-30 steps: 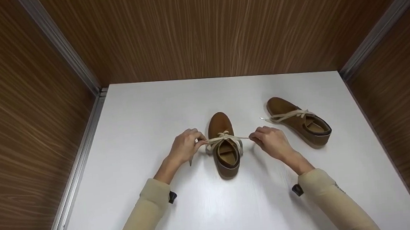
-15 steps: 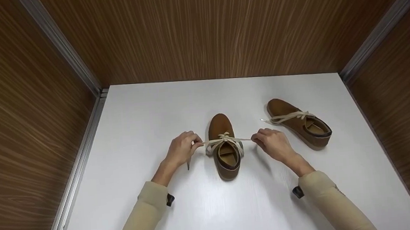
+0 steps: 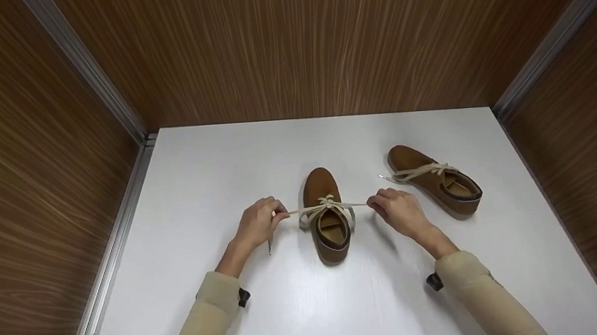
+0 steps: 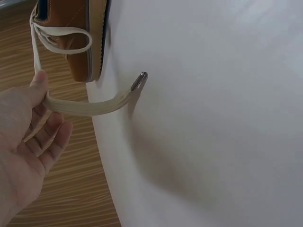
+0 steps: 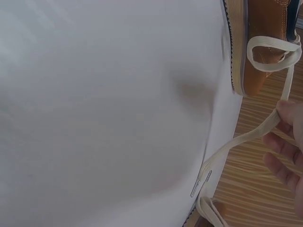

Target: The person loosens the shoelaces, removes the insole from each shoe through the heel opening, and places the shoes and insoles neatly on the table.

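Observation:
A brown shoe stands in the middle of the white table, toe pointing away, with a bow in its cream shoelace. My left hand pinches one lace end between thumb and fingers, left of the shoe. On the opposite side my right hand pinches the other end. Both lengths run nearly straight from the knot to the fingers. In the left wrist view, a metal-tipped tail of the shoelace hangs past the thumb. A loop droops over the shoe's side in the right wrist view.
A second brown shoe lies at an angle at the right rear, its laces trailing left across its toe. Wood-grain panels enclose the white table at the back and both sides.
My left hand has moved left and slightly nearer, drawing out a longer length of lace. My right hand has shifted slightly right. The shoe stays in place.

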`<state>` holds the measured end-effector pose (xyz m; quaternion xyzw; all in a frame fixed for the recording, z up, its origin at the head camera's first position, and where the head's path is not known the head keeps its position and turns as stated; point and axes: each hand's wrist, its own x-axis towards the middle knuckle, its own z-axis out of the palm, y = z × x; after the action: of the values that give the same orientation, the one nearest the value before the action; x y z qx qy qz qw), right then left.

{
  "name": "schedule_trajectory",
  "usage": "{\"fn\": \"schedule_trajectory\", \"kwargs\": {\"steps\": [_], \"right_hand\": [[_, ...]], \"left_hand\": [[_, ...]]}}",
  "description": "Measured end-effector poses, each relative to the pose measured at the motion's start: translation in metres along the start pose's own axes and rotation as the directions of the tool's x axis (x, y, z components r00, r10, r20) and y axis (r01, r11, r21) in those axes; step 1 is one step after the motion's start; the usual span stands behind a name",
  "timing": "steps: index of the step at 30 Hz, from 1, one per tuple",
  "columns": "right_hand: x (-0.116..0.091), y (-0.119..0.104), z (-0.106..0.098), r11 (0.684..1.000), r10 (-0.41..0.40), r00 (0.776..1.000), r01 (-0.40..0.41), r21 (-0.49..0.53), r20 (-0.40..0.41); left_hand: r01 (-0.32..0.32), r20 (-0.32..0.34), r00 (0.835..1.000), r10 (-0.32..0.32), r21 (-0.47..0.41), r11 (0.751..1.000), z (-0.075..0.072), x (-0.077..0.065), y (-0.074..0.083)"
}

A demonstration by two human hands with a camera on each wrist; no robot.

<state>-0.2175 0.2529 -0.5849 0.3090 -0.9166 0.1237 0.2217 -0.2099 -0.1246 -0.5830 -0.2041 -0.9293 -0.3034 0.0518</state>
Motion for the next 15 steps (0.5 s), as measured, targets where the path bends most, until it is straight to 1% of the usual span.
{"fn": "schedule_trajectory", "kwargs": {"steps": [8, 15], "right_hand": [[-0.0014, 0.0014, 0.0015, 1.000, -0.025, 0.999, 0.025, -0.017, -0.044], [-0.0022, 0.0021, 0.0022, 0.999, -0.026, 0.999, 0.025, -0.030, -0.043]], "left_hand": [[0.016, -0.032, 0.999, -0.017, -0.011, 1.000, -0.0029, -0.0040, -0.0041], [0.024, -0.035, 0.999, -0.024, 0.008, 1.000, -0.0070, -0.0044, -0.0072]]}}
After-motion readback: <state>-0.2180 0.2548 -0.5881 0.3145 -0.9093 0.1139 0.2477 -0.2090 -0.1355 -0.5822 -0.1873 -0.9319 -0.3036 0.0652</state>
